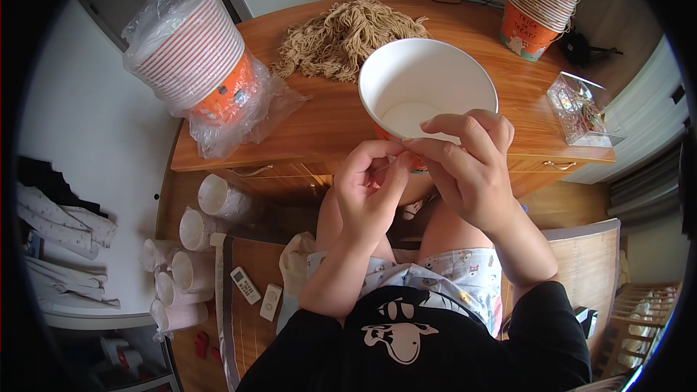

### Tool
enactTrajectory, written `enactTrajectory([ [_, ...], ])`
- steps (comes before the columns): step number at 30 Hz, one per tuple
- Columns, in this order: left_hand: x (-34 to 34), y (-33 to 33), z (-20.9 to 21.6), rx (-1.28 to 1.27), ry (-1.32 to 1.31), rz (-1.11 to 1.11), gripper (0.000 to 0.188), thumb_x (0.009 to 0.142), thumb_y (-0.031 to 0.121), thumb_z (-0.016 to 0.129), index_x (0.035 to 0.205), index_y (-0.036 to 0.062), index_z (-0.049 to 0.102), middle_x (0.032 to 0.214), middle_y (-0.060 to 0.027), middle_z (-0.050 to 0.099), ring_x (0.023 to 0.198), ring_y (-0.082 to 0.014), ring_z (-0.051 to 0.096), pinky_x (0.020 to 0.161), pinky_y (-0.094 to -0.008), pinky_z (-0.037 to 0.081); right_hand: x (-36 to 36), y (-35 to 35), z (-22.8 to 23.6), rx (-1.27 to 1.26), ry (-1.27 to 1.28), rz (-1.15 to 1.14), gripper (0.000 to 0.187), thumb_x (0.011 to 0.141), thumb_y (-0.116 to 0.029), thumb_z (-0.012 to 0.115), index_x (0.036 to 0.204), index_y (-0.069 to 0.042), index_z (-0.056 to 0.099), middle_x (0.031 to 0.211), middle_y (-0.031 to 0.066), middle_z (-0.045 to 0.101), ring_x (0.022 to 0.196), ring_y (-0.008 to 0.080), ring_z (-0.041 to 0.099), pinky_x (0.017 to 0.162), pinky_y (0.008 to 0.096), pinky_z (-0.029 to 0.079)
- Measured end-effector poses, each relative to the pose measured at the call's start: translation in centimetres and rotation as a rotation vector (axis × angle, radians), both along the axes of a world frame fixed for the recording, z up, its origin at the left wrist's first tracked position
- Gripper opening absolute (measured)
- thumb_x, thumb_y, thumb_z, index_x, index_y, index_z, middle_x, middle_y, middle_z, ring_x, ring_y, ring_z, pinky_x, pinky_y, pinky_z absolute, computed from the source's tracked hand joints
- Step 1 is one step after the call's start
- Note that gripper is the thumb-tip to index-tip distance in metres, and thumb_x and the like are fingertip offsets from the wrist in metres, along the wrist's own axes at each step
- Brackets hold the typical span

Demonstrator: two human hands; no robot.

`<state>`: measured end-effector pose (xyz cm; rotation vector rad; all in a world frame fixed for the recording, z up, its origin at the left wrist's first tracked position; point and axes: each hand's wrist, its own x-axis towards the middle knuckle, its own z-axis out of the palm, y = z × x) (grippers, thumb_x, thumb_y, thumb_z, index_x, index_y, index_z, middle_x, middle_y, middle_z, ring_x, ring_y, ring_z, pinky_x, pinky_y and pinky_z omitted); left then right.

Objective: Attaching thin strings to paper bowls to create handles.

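The bucket [425,72] sits close, likely for reach; my left hand [372,189] pinches thumb to forefinger, on what I cannot tell; my right hand [472,167] meets it, grip unclear.

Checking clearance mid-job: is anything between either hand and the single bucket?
Nothing visible. The yarn pile lies behind and left of the bucket; left hand and right hand meet at its near rim, anything pinched there too small to tell.

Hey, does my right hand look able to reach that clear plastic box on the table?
Probably yes: nothing visible stands between your right hand and the clear plastic box to its right, though that hand is occupied near the large bucket's near rim.
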<state>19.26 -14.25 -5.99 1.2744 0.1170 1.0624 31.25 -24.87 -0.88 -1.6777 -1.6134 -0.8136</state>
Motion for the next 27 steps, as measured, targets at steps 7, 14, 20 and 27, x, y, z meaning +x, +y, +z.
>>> enactTrajectory([
  [7,0.10,0.05,-0.15,-0.074,-0.022,-0.093,0.010,0.099,0.002,0.066,0.106,-0.0032,0.063,0.095,-0.0017,0.067,0.083,-0.0027,0.059,0.074,-0.0169,0.045,0.06,0.01,-0.33,0.049,0.094,0.013,0.026,0.075,-0.016,0.079,0.100,-0.022,0.076,0.114,-0.0048,0.065,0.110,0.0221,0.052,0.094,0.0373,0.034],
  [14,0.45,-0.06,-0.07,-0.070,-0.067,-0.100,0.008,0.099,0.001,0.064,0.105,-0.0029,0.063,0.095,-0.0029,0.068,0.085,-0.0040,0.061,0.074,-0.0174,0.046,-0.16,0.24,0.06,0.066,0.145,0.009,0.025,0.074,-0.013,0.080,0.097,-0.020,0.075,0.112,-0.0023,0.065,0.109,0.0234,0.053,0.093,0.0379,0.034],
  [20,0.54,-0.30,-0.24,-0.057,-0.061,-0.064,0.006,0.099,0.001,0.064,0.104,-0.0016,0.063,0.092,-0.0018,0.067,0.083,-0.0039,0.060,0.073,-0.0174,0.046,-0.21,0.22,0.06,0.052,0.174,0.030,0.024,0.075,-0.011,0.078,0.096,-0.019,0.074,0.110,-0.0020,0.065,0.107,0.0239,0.053,0.092,0.0382,0.034],
  [27,0.32,-0.24,-0.32,-0.092,-0.042,-0.090,0.007,0.099,0.003,0.066,0.104,-0.0011,0.063,0.091,-0.0008,0.066,0.082,-0.0032,0.059,0.072,-0.0174,0.045,-0.15,0.19,-0.12,0.053,0.189,0.030,0.024,0.075,-0.010,0.077,0.097,-0.020,0.074,0.109,-0.0023,0.065,0.106,0.0236,0.052,0.091,0.0376,0.034],
])
